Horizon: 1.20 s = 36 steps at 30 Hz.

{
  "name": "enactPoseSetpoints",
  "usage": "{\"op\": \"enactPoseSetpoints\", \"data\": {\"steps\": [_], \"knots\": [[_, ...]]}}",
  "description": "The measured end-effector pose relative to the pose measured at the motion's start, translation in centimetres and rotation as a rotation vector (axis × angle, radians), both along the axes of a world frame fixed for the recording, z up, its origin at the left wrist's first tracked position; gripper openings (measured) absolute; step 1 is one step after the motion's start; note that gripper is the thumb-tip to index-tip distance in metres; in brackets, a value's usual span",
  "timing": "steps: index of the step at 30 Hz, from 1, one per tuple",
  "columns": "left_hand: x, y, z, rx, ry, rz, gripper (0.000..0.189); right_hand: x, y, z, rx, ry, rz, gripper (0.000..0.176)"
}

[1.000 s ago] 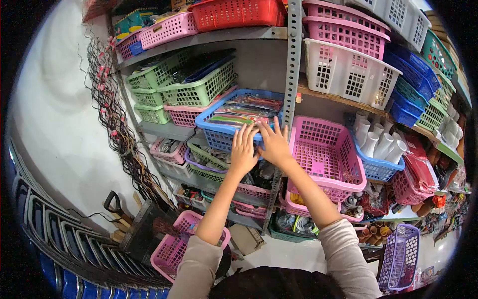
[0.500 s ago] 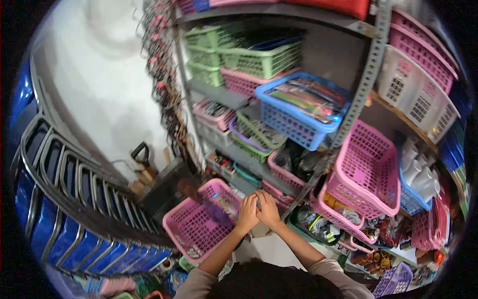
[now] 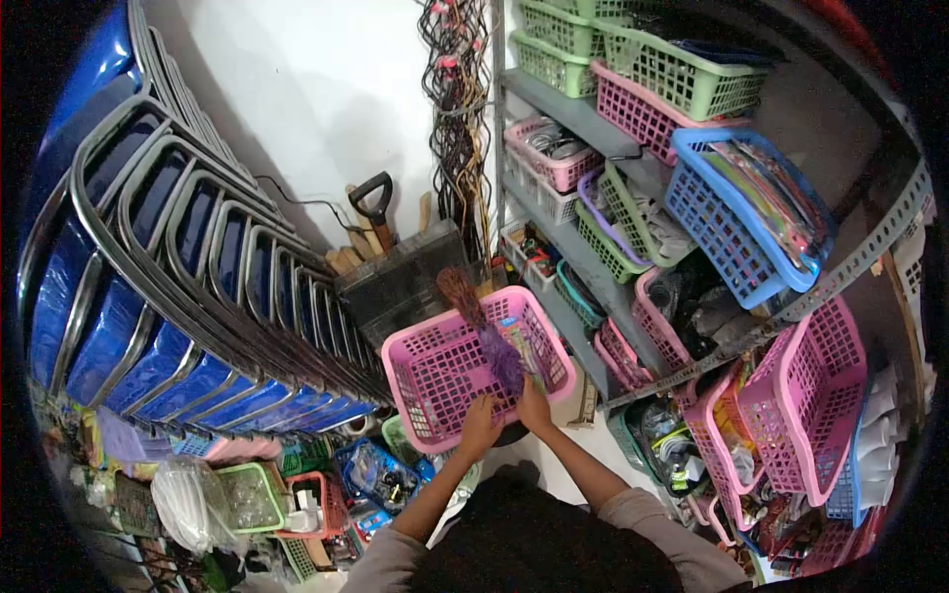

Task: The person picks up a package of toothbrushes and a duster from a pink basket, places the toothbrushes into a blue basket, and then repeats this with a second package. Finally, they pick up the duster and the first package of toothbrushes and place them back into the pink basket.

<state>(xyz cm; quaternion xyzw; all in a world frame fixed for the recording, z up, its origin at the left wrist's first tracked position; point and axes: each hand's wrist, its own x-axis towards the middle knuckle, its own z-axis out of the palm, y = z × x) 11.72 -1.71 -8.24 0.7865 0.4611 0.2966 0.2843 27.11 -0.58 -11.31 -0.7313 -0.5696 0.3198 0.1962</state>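
Observation:
My left hand (image 3: 481,425) is at the near rim of a pink plastic basket (image 3: 403,381), fingers stretched forward over its edge. Just to the right, my right hand (image 3: 535,405) reaches over the same rim, its extended fingertips right at the lower end of a purple-wrapped bundle (image 3: 502,362). That bundle leans across the basket, and its reddish-brown end (image 3: 457,289) sticks out past the far rim. Beside it in the basket lies a colourful packet (image 3: 516,341). A gap separates the two hands, and their palms are hidden from above.
Stacked blue chairs with metal frames (image 3: 213,287) rise on the left. A dark bin (image 3: 395,282) and a black-handled tool (image 3: 372,203) stand behind the basket. Right of it are shelves with a blue basket (image 3: 727,237). Crowded baskets, including a green one (image 3: 249,494), are at lower left.
My hands were together at the basket's right side; now they are apart at its near rim. The view has turned left, showing more of the chairs and the baskets at lower left.

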Motion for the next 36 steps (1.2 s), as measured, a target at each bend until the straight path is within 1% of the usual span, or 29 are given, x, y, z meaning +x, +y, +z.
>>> {"op": "enactPoseSetpoints", "data": {"steps": [1, 3, 4, 5, 7, 8, 9, 10, 11, 13, 14, 15, 17, 18, 19, 20, 21, 23, 24, 25, 26, 27, 28, 30, 31, 33, 34, 35, 36], "knots": [[0.0, 0.0, -0.8, -0.032, 0.013, 0.014, 0.034, 0.3, -0.2, -0.5, -0.019, 0.002, 0.0, 0.057], [0.1, 0.1, -3.2, -0.094, 0.007, 0.043, 0.033, 0.9, -0.5, 0.4, 0.051, 0.117, -0.065, 0.056], [0.2, 0.3, -4.2, -0.123, -0.035, 0.024, 0.032, 1.1, -1.0, 1.2, 0.048, 0.136, -0.109, 0.051], [0.5, 0.5, -4.9, -0.152, -0.077, 0.005, 0.031, 1.5, -1.5, 0.8, 0.035, 0.132, -0.118, 0.051], [1.5, 1.1, -6.3, -0.181, -0.07, -0.005, 0.027, 2.5, -2.8, 0.1, 0.292, 0.115, -0.114, 0.048], [2.2, 1.6, -8.0, -0.349, -0.152, -0.014, 0.026, 3.2, -3.5, 2.1, 0.189, 0.06, -0.131, 0.047], [3.0, 2.1, -7.4, -0.518, -0.23, -0.024, 0.025, 3.9, -4.3, 2.7, 0.178, 0.051, -0.147, 0.047], [3.6, 2.5, -6.8, -0.469, -0.015, -0.045, 0.025, 4.8, -5.0, 3.3, 0.224, 0.021, -0.129, 0.049], [4.5, 3.1, -6.8, -0.481, -0.019, -0.064, 0.025, 5.8, -5.6, 3.3, 0.27, -0.009, -0.111, 0.05], [6.1, 3.8, -6.8, -0.491, -0.099, -0.046, 0.026, 7.6, -6.7, 3.0, 0.254, -0.041, -0.143, 0.05], [6.7, 4.7, -9.4, -0.602, -0.3, -0.114, 0.029, 8.5, -7.3, 2.9, 0.251, -0.063, -0.159, 0.05], [7.3, 5.5, -10.5, -0.616, -0.302, -0.129, 0.029, 9.2, -8.0, 2.7, 0.246, -0.084, -0.173, 0.05], [8.6, 7.6, -11.9, -0.629, -0.027, -0.056, 0.036, 10.0, -8.9, 2.5, 0.23, -0.111, -0.201, 0.05], [9.3, 7.7, -12.6, -0.639, -0.029, -0.071, 0.036, 10.2, -9.2, 2.4, 0.191, -0.095, -0.233, 0.051], [10.0, 7.8, -13.3, -0.338, 0.212, 0.021, 0.041, 10.4, -9.4, 2.4, 0.153, -0.08, -0.264, 0.051], [10.6, 7.8, -13.4, -0.028, 0.441, 0.115, 0.046, 10.4, -9.6, 2.5, 0.18, -0.079, -0.286, 0.052], [11.1, 8.1, -13.4, -0.031, 0.437, 0.105, 0.046, 10.4, -9.6, 2.6, 0.176, -0.085, -0.294, 0.052], [11.5, 8.8, -13.3, -0.131, 0.179, 0.254, 0.053, 10.1, -9.7, 3.0, 0.205, 0.005, -0.371, 0.045], [11.3, 9.5, -14.9, -0.292, 0.215, 0.207, 0.058, 10.1, -9.8, 3.1, 0.198, 0.005, -0.385, 0.042], [11.4, 10.1, -16.5, -0.292, 0.215, 0.203, 0.058, 10.1, -9.8, 3.2, 0.198, 0.005, -0.39, 0.042], [11.6, 10.8, -18.6, -0.487, 0.295, 0.238, 0.056, 10.2, -9.9, 3.3, 0.177, 0.005, -0.399, 0.042], [11.5, 11.2, -18.7, -0.68, 0.375, 0.274, 0.054, 10.3, -10.0, 3.1, 0.158, 0.005, -0.407, 0.043], [10.8, 11.4, -18.7, -0.676, 0.376, 0.274, 0.054, 10.4, -10.0, 3.0, 0.162, 0.007, -0.409, 0.043], [9.3, 11.3, -16.0, -0.891, 0.102, 0.179, 0.053, 10.7, -10.2, 2.6, 0.139, -0.002, -0.405, 0.049], [8.9, 11.1, -15.0, -0.887, 0.101, 0.182, 0.053, 10.9, -10.3, 2.6, 0.143, 0.0, -0.402, 0.049], [7.9, 10.7, -12.8, -0.856, -0.306, 0.236, 0.052, 11.0, -10.3, 2.6, 0.18, -0.049, -0.376, 0.047], [7.5, 10.6, -11.0, -0.937, -0.316, 0.268, 0.059, 11.0, -10.3, 2.6, 0.196, -0.06, -0.375, 0.046], [6.7, 10.6, -12.3, -0.929, -0.319, 0.274, 0.059, 11.0, -10.3, 2.8, 0.202, -0.058, -0.368, 0.046], [5.4, 10.5, -15.4, -0.94, -0.581, 0.223, 0.061, 11.0, -10.3, 3.1, 0.21, -0.056, -0.357, 0.047]]}}
